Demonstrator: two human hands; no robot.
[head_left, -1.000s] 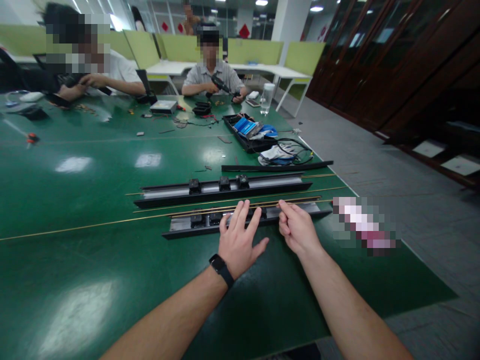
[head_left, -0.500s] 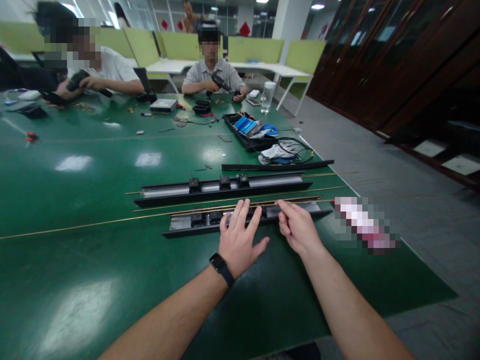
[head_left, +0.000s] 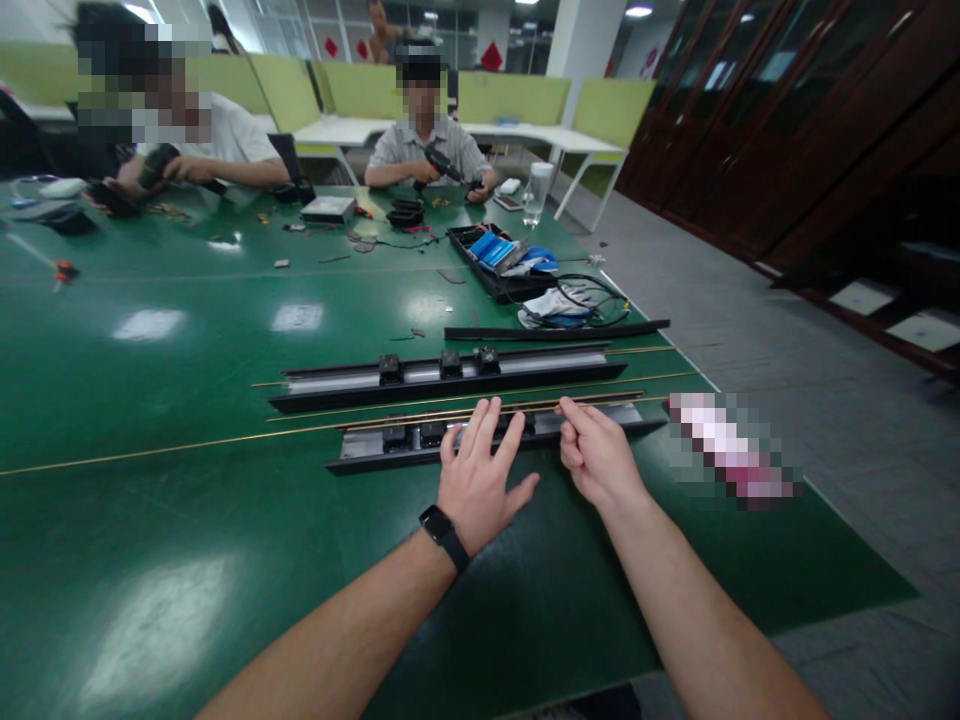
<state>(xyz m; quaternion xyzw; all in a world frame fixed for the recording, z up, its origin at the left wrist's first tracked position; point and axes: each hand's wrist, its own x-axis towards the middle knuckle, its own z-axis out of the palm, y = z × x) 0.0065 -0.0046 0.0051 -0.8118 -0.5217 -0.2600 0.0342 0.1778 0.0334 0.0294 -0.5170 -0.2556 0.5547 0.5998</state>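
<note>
My left hand (head_left: pixel 480 478) lies with fingers spread across the near black rail (head_left: pixel 390 461), an open channel with a pale inside. Its fingertips rest at the thin brass-coloured rods running along this rail. Just to the right, my right hand (head_left: pixel 600 455) is closed, thumb and forefinger pinching a long thin rod (head_left: pixel 187 440) that stretches far out to the left. Small black blocks (head_left: pixel 397 433) sit inside the near rail, some partly hidden by my left hand. Beyond lies a second black rail (head_left: pixel 450 388) with three black blocks, and another thin rod (head_left: pixel 337 411) lies between the rails.
Past the rails are a black strip (head_left: pixel 555 332), gloves (head_left: pixel 551 306) with black cable, and a black tray (head_left: pixel 504 288) holding blue items. A blurred pink object (head_left: pixel 727 440) lies near the right table edge. Across the green table (head_left: pixel 225 520), two people handle power tools.
My right fingertips have shifted very slightly to the right along the rod. My left hand stays in place, fingers still spread.
</note>
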